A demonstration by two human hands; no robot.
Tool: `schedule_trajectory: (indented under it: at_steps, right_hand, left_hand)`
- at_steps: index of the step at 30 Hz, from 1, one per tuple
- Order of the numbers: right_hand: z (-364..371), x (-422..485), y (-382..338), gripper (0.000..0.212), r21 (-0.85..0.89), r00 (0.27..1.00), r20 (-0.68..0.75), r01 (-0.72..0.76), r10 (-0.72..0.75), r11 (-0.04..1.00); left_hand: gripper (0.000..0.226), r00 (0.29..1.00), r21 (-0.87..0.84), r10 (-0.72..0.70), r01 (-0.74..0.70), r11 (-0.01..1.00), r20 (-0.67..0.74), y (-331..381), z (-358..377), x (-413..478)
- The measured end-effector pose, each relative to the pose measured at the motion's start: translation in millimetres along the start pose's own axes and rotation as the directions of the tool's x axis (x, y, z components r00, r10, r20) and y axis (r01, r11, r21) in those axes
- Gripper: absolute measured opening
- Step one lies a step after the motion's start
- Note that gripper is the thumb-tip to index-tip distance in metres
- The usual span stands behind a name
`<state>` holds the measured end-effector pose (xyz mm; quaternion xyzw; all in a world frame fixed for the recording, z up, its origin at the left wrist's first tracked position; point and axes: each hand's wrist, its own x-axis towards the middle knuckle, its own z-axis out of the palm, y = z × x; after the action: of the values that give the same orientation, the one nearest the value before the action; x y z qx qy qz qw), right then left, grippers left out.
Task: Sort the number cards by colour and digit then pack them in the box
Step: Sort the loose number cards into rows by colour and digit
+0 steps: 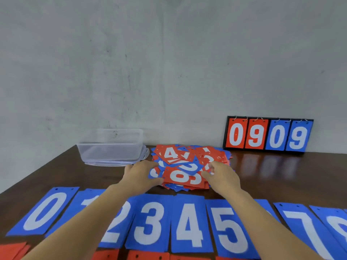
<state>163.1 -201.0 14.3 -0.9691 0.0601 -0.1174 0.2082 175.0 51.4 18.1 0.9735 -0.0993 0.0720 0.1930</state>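
Observation:
A mixed heap of red and blue number cards (189, 158) lies in the middle of the dark table. My left hand (142, 174) rests on the heap's left edge, its fingers touching a red 8 card (185, 178). My right hand (220, 175) touches the heap's right side with loosely bent fingers. Whether either hand pinches a card is not plain. A row of blue cards lies near me, from blue 0 (44, 211) through blue 3 (150, 222), blue 4 (189, 224) and blue 5 (230, 228) to blue 7 (308, 229). A clear plastic box (110, 149) stands at the back left.
A flip scoreboard (268, 135) reading 0 9 0 9 leans against the grey wall at the back right. Red cards (146, 257) line the near edge below the blue row, with more red cards (13, 250) at the bottom left. The box sits on its clear lid (144, 157).

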Motion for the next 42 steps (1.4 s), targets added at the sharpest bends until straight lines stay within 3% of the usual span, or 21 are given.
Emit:
schedule_trajectory:
  at_steps: [5, 10, 16, 23, 27, 30, 34, 37, 42]
  right_hand:
    - [34, 51, -38, 0.034, 0.075, 1.000, -0.006, 0.021, -0.020, 0.997]
    - [67, 97, -75, 0.062, 0.131, 1.000, 0.008, 0.007, -0.009, 0.991]
    - [102, 125, -91, 0.091, -0.038, 0.992, 0.064, -0.104, 0.106, 0.994]
    - [102, 144, -96, 0.081, -0.018, 0.967, 0.150, -0.204, 0.204, 0.979]
    - [99, 143, -89, 0.044, 0.198, 0.974, 0.142, -0.204, 0.177, 0.959]
    - [84, 133, -78, 0.029, 0.414, 0.978, 0.129, -0.201, 0.162, 0.888]
    - [57, 112, -67, 0.030, 0.721, 0.956, 0.258, -0.285, 0.137, 0.631]
    - [38, 98, -60, 0.020, 0.807, 0.935, 0.343, -0.342, 0.089, 0.482]
    - [3, 69, -47, 0.028, 0.840, 0.930, 0.365, -0.343, 0.030, 0.420]
  left_hand:
    - [0.055, 0.999, 0.023, -0.034, 0.034, 0.999, 0.004, -32, 0, 22]
    - [0.063, 0.997, 0.035, -0.075, 0.074, 0.997, 0.013, -52, 9, 36]
    - [0.065, 0.996, 0.036, -0.079, 0.078, 0.996, 0.048, -65, 21, 47]
    - [0.064, 0.995, 0.023, -0.079, 0.078, 0.997, 0.054, -61, 23, 47]
    - [0.065, 0.994, 0.024, -0.094, 0.093, 0.995, 0.051, -58, 15, 44]
    - [0.063, 0.994, 0.014, -0.101, 0.100, 0.995, 0.037, -53, 6, 41]
    - [0.058, 0.995, -0.096, -0.100, 0.101, 0.990, 0.020, -38, -3, 35]
    - [0.054, 0.997, -0.178, -0.079, 0.080, 0.981, 0.015, -23, -9, 29]
    - [0.057, 0.999, -0.211, -0.051, 0.053, 0.976, 0.012, -3, -17, 21]
